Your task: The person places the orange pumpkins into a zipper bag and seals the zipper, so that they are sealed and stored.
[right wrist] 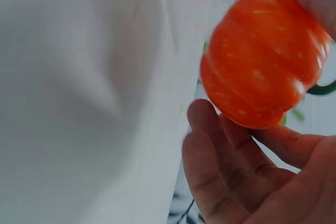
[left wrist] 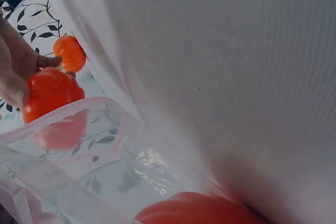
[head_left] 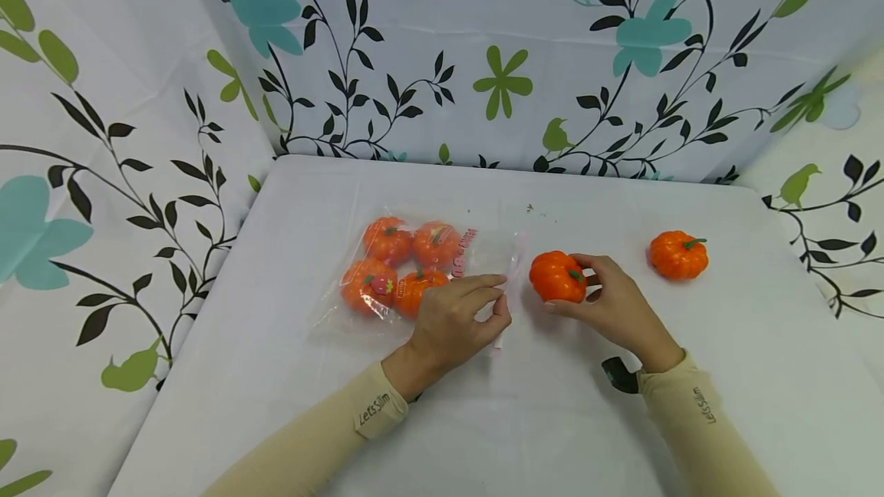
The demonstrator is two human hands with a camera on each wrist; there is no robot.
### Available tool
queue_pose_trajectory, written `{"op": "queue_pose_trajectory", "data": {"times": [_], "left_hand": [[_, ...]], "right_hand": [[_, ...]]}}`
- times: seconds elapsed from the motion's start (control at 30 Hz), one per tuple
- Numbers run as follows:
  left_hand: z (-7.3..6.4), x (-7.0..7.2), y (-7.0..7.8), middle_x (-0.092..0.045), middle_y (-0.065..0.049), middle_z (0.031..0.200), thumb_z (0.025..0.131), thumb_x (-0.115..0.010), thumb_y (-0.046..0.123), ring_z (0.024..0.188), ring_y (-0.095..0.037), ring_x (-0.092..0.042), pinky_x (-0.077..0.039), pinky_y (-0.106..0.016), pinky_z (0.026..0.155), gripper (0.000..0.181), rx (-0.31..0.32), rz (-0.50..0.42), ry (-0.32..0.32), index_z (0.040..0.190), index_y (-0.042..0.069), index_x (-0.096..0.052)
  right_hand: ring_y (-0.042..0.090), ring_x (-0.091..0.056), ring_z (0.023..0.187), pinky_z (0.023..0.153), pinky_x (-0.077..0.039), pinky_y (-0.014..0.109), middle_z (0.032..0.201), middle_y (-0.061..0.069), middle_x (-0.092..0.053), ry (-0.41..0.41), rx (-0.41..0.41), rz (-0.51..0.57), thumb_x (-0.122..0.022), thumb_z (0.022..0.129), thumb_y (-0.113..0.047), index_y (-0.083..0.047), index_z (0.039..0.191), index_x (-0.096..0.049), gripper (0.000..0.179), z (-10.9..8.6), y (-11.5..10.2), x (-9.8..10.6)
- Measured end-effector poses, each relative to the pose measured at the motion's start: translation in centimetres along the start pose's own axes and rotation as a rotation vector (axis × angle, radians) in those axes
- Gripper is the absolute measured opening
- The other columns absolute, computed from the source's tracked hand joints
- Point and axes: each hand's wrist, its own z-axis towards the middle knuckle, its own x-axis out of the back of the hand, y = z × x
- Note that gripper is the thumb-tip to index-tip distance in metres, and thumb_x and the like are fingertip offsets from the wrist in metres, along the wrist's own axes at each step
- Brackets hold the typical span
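A clear plastic zip bag (head_left: 483, 251) with pink lettering lies on the white table, several small orange toy pumpkins (head_left: 390, 240) inside it. My left hand (head_left: 456, 320) pinches the bag's right edge near its mouth; in the left wrist view the pinkish rim (left wrist: 63, 109) stands apart from the other side. Just right of that opening, my right hand (head_left: 621, 313) holds another orange pumpkin (head_left: 555, 276) with a green stem between thumb and fingers. The right wrist view shows this glossy pumpkin (right wrist: 262, 56) gripped at its sides.
A single orange pumpkin (head_left: 677, 256) rests on the table (head_left: 587, 436) beyond the right hand. Behind and beside the table hangs a white curtain (head_left: 428, 14) with leaves, birds and flowers. Small dark specks (head_left: 539, 212) mark the tabletop near its back edge.
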Motion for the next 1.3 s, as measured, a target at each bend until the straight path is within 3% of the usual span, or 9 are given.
{"op": "queue_pose_trajectory", "data": {"times": [0.17, 0.37, 0.53, 0.73, 0.93, 1.03, 1.3], "left_hand": [[0.0, 0.1, 0.0, -0.077, -0.007, 0.1, 0.081, -0.075, 0.013, 0.092, -0.016, -0.075, -0.058, -0.024, 0.079, 0.015, 0.001, 0.0, -0.016, 0.09, 0.002, -0.08], [0.0, 0.3, 0.0, -0.077, -0.008, 0.101, 0.079, -0.077, 0.012, 0.093, -0.017, -0.075, -0.058, -0.025, 0.08, 0.016, 0.002, -0.007, -0.006, 0.091, 0.001, -0.08], [-0.2, 0.4, 0.0, -0.077, -0.008, 0.102, 0.08, -0.077, 0.013, 0.093, -0.018, -0.075, -0.058, -0.025, 0.079, 0.016, 0.002, -0.008, 0.009, 0.092, 0.002, -0.081], [-0.2, 0.3, -0.1, -0.077, -0.008, 0.1, 0.081, -0.073, 0.011, 0.091, -0.018, -0.075, -0.058, -0.025, 0.08, 0.014, -0.016, -0.034, 0.035, 0.089, 0.002, -0.08], [-0.3, 0.1, -0.2, -0.077, -0.009, 0.099, 0.081, -0.072, 0.009, 0.092, -0.018, -0.075, -0.057, -0.026, 0.084, 0.015, -0.044, -0.059, 0.059, 0.09, 0.001, -0.08], [-0.3, 0.1, -0.3, -0.077, -0.008, 0.099, 0.08, -0.072, 0.009, 0.093, -0.017, -0.075, -0.057, -0.025, 0.084, 0.014, -0.052, -0.06, 0.069, 0.089, 0.001, -0.08], [-0.4, -0.1, -0.4, -0.077, -0.007, 0.099, 0.079, -0.071, 0.007, 0.091, -0.016, -0.075, -0.057, -0.024, 0.083, 0.015, -0.066, -0.068, 0.082, 0.089, 0.001, -0.08]], "right_hand": [[0.027, -0.059, 0.102, 0.079, -0.054, 0.038, 0.133, 0.01, -0.055, 0.021, 0.062, -0.029, -0.08, 0.074, -0.064, -0.007, 0.144, -0.051, 0.096, 0.7, -2.0, -1.9], [0.023, -0.059, 0.099, 0.075, -0.053, 0.035, 0.127, 0.006, -0.058, 0.007, 0.08, -0.047, -0.079, 0.072, -0.067, -0.008, 0.143, -0.054, 0.096, 1.4, -3.2, -3.6], [0.022, -0.057, 0.089, 0.07, -0.052, 0.032, 0.128, 0.009, -0.057, 0.01, 0.117, -0.045, -0.083, 0.077, -0.05, -0.005, 0.142, -0.054, 0.084, 2.2, -3.9, -4.9], [0.02, -0.055, 0.079, 0.065, -0.052, 0.033, 0.122, 0.012, -0.056, 0.028, 0.197, -0.03, -0.084, 0.078, -0.029, -0.008, 0.129, -0.061, 0.06, 3.2, -4.4, -6.1], [0.024, -0.053, 0.101, 0.087, -0.052, 0.041, 0.117, 0.011, -0.059, 0.048, 0.298, -0.026, -0.081, 0.081, -0.022, -0.004, 0.121, -0.065, 0.047, 4.3, -4.7, -7.4], [0.026, -0.055, 0.108, 0.096, -0.05, 0.046, 0.121, 0.012, -0.059, 0.061, 0.319, 0.004, -0.082, 0.081, -0.021, -0.002, 0.13, -0.061, 0.057, 4.7, -4.8, -7.7], [0.031, -0.057, 0.117, 0.102, -0.048, 0.051, 0.132, 0.018, -0.056, 0.059, 0.247, 0.119, -0.084, 0.08, -0.018, 0.001, 0.138, -0.053, 0.069, 4.7, -5.1, -7.9]]}}
